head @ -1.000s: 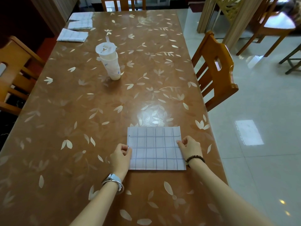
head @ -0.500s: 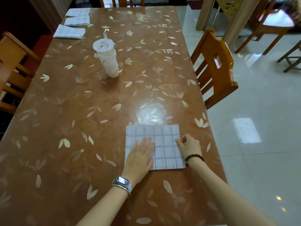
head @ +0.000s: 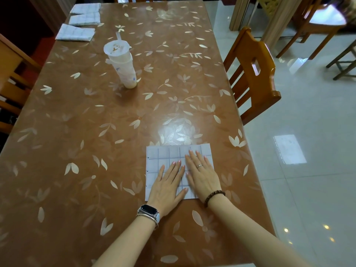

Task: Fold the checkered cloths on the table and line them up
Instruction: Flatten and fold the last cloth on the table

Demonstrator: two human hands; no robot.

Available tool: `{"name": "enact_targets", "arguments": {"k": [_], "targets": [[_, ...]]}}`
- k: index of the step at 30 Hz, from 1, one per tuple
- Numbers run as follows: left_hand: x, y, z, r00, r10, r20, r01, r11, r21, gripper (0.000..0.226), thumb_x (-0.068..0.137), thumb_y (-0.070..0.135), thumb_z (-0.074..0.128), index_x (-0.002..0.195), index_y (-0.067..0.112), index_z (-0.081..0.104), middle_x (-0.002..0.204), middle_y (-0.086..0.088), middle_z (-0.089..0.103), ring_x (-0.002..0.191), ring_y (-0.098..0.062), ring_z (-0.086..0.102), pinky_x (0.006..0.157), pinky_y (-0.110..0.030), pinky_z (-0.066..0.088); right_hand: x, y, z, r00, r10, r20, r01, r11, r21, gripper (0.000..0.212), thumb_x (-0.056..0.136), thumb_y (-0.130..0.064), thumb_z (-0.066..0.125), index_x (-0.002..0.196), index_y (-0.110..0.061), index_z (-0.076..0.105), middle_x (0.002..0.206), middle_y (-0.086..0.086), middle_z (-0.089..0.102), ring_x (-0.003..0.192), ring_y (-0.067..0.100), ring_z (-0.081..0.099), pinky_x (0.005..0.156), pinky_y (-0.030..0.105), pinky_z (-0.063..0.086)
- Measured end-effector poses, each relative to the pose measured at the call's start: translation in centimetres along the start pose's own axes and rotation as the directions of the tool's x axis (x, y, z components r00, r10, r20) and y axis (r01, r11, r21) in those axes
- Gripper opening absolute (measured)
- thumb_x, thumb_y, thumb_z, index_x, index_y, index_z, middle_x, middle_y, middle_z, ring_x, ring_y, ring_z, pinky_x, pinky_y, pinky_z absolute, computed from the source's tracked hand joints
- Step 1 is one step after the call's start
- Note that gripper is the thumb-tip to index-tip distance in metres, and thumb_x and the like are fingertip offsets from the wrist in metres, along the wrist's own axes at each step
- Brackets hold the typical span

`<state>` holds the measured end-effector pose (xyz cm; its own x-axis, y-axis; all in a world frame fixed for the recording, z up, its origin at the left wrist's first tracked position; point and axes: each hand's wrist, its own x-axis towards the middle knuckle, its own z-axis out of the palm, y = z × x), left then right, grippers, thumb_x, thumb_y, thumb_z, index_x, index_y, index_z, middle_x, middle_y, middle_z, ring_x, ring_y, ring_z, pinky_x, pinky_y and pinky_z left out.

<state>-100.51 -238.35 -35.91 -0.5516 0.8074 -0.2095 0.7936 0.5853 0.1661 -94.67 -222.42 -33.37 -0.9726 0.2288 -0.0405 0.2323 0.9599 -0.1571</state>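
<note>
A white checkered cloth (head: 161, 158), folded into a square, lies flat near the table's front right edge. My left hand (head: 167, 186) rests flat on its lower middle with fingers straight. Beside it my right hand (head: 200, 172) presses flat on the cloth's right half, fingers spread and straight. Three folded checkered cloths lie in a line at the far left corner: the nearest cloth (head: 75, 32), a middle cloth (head: 85, 18) and the farthest cloth (head: 86, 8).
The brown table (head: 96, 151) has a glossy leaf-pattern cover. A plastic cup with a straw (head: 123, 66) stands left of centre. A wooden chair (head: 252, 74) stands at the right edge, another chair (head: 11, 81) at the left.
My left hand went from pinching the cloth's left edge to lying flat on it. My right hand let go of the right edge and now lies flat on the cloth.
</note>
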Motion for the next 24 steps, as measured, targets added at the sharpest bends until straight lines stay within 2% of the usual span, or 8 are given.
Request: {"name": "enact_targets", "arguments": {"k": [2, 5, 7, 11, 18, 21, 22, 24], "targets": [[0.0, -0.1, 0.1, 1.000, -0.002, -0.005, 0.002, 1.000, -0.004, 0.074, 0.101, 0.060, 0.014, 0.156, 0.012, 0.019, 0.164, -0.005, 0.016, 0.151, -0.019, 0.013, 0.117, -0.046, 0.012, -0.3, 0.2, 0.7, 0.994, 0.025, 0.108, -0.024, 1.000, -0.013, 0.057, 0.097, -0.042, 0.026, 0.143, -0.013, 0.042, 0.151, 0.006, 0.035, 0.137, 0.025, 0.040, 0.112, 0.042, 0.033], [-0.2, -1.1, 0.2, 0.999, -0.016, -0.034, 0.016, 1.000, -0.002, 0.079, 0.099, 0.064, 0.016, 0.157, 0.011, 0.011, 0.166, -0.005, 0.006, 0.153, -0.018, 0.005, 0.119, -0.045, 0.010, -0.7, 1.3, 1.6, 0.981, 0.088, 0.170, -0.080, 0.995, -0.057, 0.071, 0.096, -0.059, -0.002, 0.153, -0.017, 0.005, 0.159, 0.006, -0.002, 0.148, 0.025, 0.001, 0.119, 0.044, 0.000], [-0.5, -2.1, 0.1, 0.995, -0.086, -0.058, 0.086, 0.996, 0.003, 0.082, 0.098, 0.066, 0.013, 0.157, 0.010, 0.010, 0.165, -0.007, 0.005, 0.153, -0.020, 0.004, 0.118, -0.043, 0.010, -0.9, 2.0, 1.6, 0.977, 0.130, 0.170, -0.121, 0.991, -0.064, 0.077, 0.091, -0.065, -0.004, 0.151, -0.018, -0.010, 0.158, 0.003, -0.017, 0.146, 0.022, -0.017, 0.117, 0.042, -0.011], [-1.3, -4.3, 0.0, 0.967, -0.242, -0.081, 0.239, 0.970, -0.039, 0.088, 0.094, 0.071, 0.009, 0.157, 0.009, 0.001, 0.165, -0.007, -0.003, 0.153, -0.018, -0.003, 0.121, -0.040, 0.003, -1.2, 2.8, 1.1, 0.971, 0.170, 0.170, -0.159, 0.984, -0.075, 0.081, 0.088, -0.068, -0.008, 0.151, -0.016, -0.013, 0.158, 0.001, -0.019, 0.144, 0.018, -0.023, 0.116, 0.039, -0.018], [-1.5, -4.3, -0.4, 0.959, -0.265, -0.102, 0.266, 0.964, 0.000, 0.086, 0.096, 0.069, 0.015, 0.156, 0.008, 0.007, 0.165, -0.009, 0.006, 0.152, -0.021, 0.007, 0.121, -0.043, 0.004, -0.9, 2.8, 0.9, 0.961, 0.176, 0.215, -0.172, 0.984, -0.037, 0.078, 0.089, -0.064, -0.005, 0.149, -0.017, -0.020, 0.157, 0.001, -0.024, 0.143, 0.018, -0.026, 0.116, 0.037, -0.021], [-1.5, -3.3, -1.5, 0.957, -0.245, -0.153, 0.242, 0.969, -0.043, 0.078, 0.097, 0.060, 0.023, 0.155, 0.008, 0.021, 0.162, -0.010, 0.020, 0.151, -0.023, 0.016, 0.122, -0.042, 0.009, -0.5, 2.6, -0.6, 0.959, 0.215, 0.184, -0.235, 0.968, 0.093, 0.070, 0.098, -0.051, 0.024, 0.154, -0.016, 0.002, 0.162, 0.004, -0.003, 0.149, 0.021, -0.008, 0.119, 0.037, -0.007], [-1.6, -2.7, -1.9, 0.959, -0.231, -0.166, 0.220, 0.972, -0.082, 0.076, 0.096, 0.057, 0.024, 0.155, 0.009, 0.023, 0.162, -0.008, 0.021, 0.151, -0.022, 0.016, 0.123, -0.040, 0.010, -0.4, 2.6, -1.3, 0.957, 0.255, 0.142, -0.280, 0.938, 0.205, 0.064, 0.099, -0.042, 0.036, 0.153, -0.016, 0.015, 0.161, 0.004, 0.008, 0.149, 0.022, 0.005, 0.120, 0.038, 0.005], [-1.8, -1.1, -2.6, 0.964, -0.198, -0.177, 0.162, 0.966, -0.200, 0.068, 0.097, 0.051, 0.026, 0.154, 0.013, 0.025, 0.162, -0.003, 0.021, 0.151, -0.018, 0.015, 0.123, -0.034, 0.009, -0.7, 2.8, -2.5, 0.920, 0.376, 0.108, -0.381, 0.794, 0.474, 0.052, 0.095, -0.027, 0.051, 0.144, -0.018, 0.034, 0.152, 0.003, 0.030, 0.138, 0.021, 0.033, 0.113, 0.038, 0.033]]}}
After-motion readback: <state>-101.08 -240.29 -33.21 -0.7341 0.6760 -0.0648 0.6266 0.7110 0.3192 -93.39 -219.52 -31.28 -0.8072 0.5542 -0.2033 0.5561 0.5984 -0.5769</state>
